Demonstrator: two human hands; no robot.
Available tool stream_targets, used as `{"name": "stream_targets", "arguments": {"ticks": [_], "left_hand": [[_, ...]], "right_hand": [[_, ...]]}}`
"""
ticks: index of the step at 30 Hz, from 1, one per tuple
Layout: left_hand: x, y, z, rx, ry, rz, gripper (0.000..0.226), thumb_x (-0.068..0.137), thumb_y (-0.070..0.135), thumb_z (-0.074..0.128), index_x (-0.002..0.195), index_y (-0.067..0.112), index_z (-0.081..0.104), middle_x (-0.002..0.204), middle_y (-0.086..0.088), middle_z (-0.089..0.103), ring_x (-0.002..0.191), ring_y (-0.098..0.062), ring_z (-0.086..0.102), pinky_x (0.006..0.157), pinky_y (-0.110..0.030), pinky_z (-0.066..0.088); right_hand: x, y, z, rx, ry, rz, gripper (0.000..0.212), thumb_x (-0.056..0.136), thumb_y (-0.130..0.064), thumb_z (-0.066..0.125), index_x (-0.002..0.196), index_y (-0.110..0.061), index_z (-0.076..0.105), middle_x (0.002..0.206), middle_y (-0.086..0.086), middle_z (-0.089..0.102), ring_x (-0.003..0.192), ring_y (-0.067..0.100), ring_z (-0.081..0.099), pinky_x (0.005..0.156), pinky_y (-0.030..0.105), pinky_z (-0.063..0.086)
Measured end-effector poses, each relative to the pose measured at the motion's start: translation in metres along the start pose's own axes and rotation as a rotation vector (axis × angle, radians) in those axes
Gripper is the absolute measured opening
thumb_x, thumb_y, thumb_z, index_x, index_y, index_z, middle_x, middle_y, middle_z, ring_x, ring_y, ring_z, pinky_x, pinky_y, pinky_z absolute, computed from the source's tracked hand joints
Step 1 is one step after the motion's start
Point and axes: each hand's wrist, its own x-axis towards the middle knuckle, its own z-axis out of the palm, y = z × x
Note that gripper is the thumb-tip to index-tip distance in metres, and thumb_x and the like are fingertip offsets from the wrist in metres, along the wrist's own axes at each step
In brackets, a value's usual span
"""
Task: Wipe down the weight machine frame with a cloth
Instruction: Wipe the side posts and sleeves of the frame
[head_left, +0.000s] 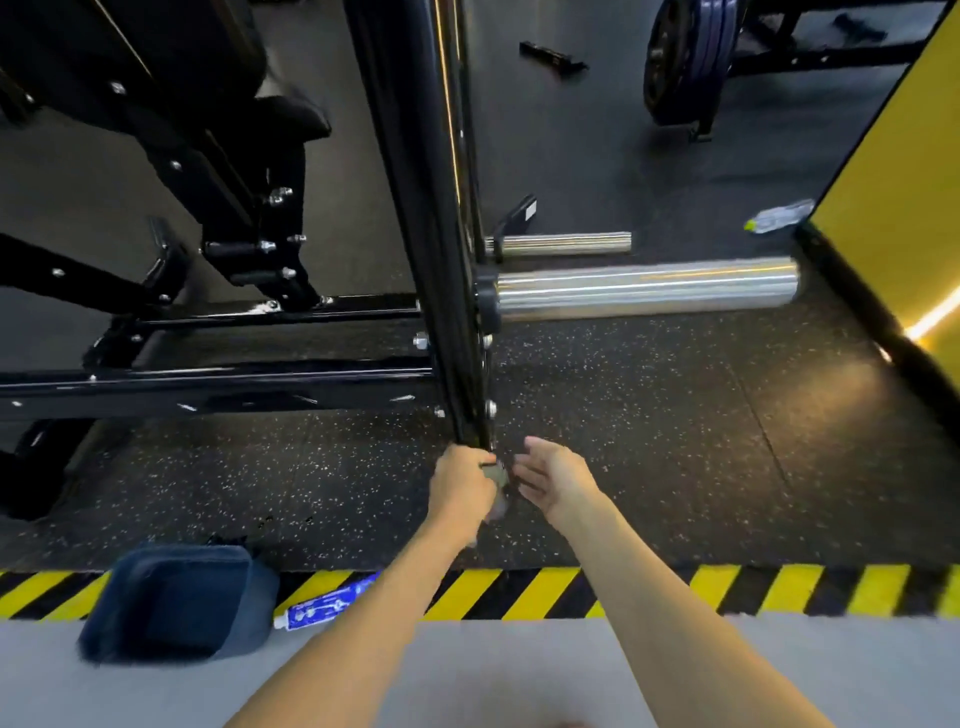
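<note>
Two hands: the left hand (462, 480) and the right hand (550, 480), side by side toward 6 o'clock. One grey cloth (493, 473), at the left hand. One black upright post (415, 182) at 12 o'clock. Two chrome bars at 3 o'clock: the thick sleeve (644, 288) and the thin sleeve (561, 243). One dark blue pouch (176, 603) and one blue-and-white tube (327, 603) at 7 o'clock. One plastic bottle (776, 217) at 2 o'clock.
</note>
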Motion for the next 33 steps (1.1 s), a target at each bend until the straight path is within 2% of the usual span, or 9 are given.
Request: {"name": "stream_targets", "arguments": {"ticks": [2,5,8,16,19,21,25,29,33], "left_hand": [[-0.021,0.020,-0.030,-0.287,-0.225,-0.155,0.048,0.085,-0.010,0.056,0.125,0.015,0.063,0.107,-0.006,0.061,0.096,-0.021,0.058,0.078,-0.025,0.046],[-0.058,0.068,-0.081,-0.654,-0.432,-0.274,0.055,0.082,-0.020,0.055,0.126,0.011,0.059,0.107,-0.015,0.061,0.093,-0.028,0.062,0.081,-0.034,0.052],[-0.106,0.126,-0.130,-0.870,-0.555,-0.306,0.047,0.084,-0.019,0.050,0.117,0.013,0.059,0.101,-0.013,0.065,0.087,-0.025,0.064,0.069,-0.031,0.056],[-0.220,0.251,-0.220,-0.963,-0.664,-0.367,0.038,0.096,0.002,0.046,0.132,0.009,0.051,0.125,-0.016,0.060,0.106,-0.028,0.061,0.076,-0.039,0.052],[-0.246,0.288,-0.232,-0.987,-0.660,-0.368,0.036,0.096,0.002,0.044,0.132,0.007,0.050,0.121,-0.015,0.061,0.105,-0.027,0.061,0.076,-0.040,0.052],[-0.254,0.313,-0.235,-0.970,-0.611,-0.335,0.039,0.094,-0.003,0.046,0.132,0.007,0.049,0.122,-0.014,0.060,0.103,-0.025,0.061,0.076,-0.040,0.052],[-0.268,0.355,-0.222,-0.887,-0.510,-0.298,0.049,0.092,-0.004,0.052,0.137,0.012,0.046,0.123,-0.010,0.059,0.109,-0.025,0.057,0.079,-0.039,0.050],[-0.294,0.401,-0.195,-0.844,-0.627,-0.427,0.042,0.095,0.041,0.053,0.128,0.015,0.048,0.118,-0.008,0.059,0.115,-0.027,0.052,0.108,-0.054,0.026],[-0.311,0.443,-0.173,-1.178,-0.757,-0.516,0.056,0.087,0.054,0.056,0.117,0.007,0.063,0.117,-0.016,0.065,0.109,-0.032,0.062,0.098,-0.046,0.046]], "right_hand": [[-0.038,-0.014,-0.011,0.002,0.009,0.039,0.029,0.099,-0.015,0.046,0.126,-0.011,0.057,0.117,0.012,0.061,0.116,0.028,0.056,0.095,0.038,0.042],[-0.102,-0.038,-0.030,-0.037,0.023,0.079,0.034,0.093,-0.024,0.058,0.125,-0.012,0.057,0.109,0.008,0.059,0.103,0.024,0.055,0.091,0.038,0.040],[-0.180,-0.067,-0.047,0.001,-0.058,0.150,0.045,0.090,-0.039,0.063,0.126,-0.012,0.056,0.124,0.011,0.058,0.111,0.026,0.058,0.092,0.039,0.046],[-0.386,-0.158,-0.076,0.160,-0.207,0.093,0.050,0.093,-0.052,0.050,0.125,-0.014,0.059,0.123,0.008,0.065,0.109,0.022,0.063,0.085,0.037,0.053],[-0.422,-0.190,-0.091,0.123,-0.190,0.025,0.038,0.092,-0.023,0.063,0.125,-0.005,0.059,0.111,0.009,0.069,0.096,0.022,0.067,0.076,0.034,0.057],[-0.424,-0.207,-0.104,0.059,-0.100,-0.004,0.049,0.083,-0.005,0.072,0.128,0.003,0.053,0.108,0.012,0.069,0.090,0.024,0.069,0.072,0.036,0.059],[-0.426,-0.241,-0.140,-0.017,0.013,-0.037,0.070,0.072,-0.001,0.081,0.133,0.005,0.046,0.115,0.020,0.065,0.099,0.032,0.068,0.084,0.051,0.056],[-0.461,-0.281,-0.175,-0.162,-0.124,-0.089,0.046,0.083,-0.006,0.072,0.126,0.004,0.055,0.117,0.020,0.066,0.096,0.029,0.066,0.090,0.042,0.054],[-0.493,-0.323,-0.212,-0.336,-0.451,0.025,0.038,0.092,-0.018,0.064,0.127,-0.004,0.059,0.117,0.012,0.067,0.105,0.026,0.067,0.089,0.033,0.054]]}}
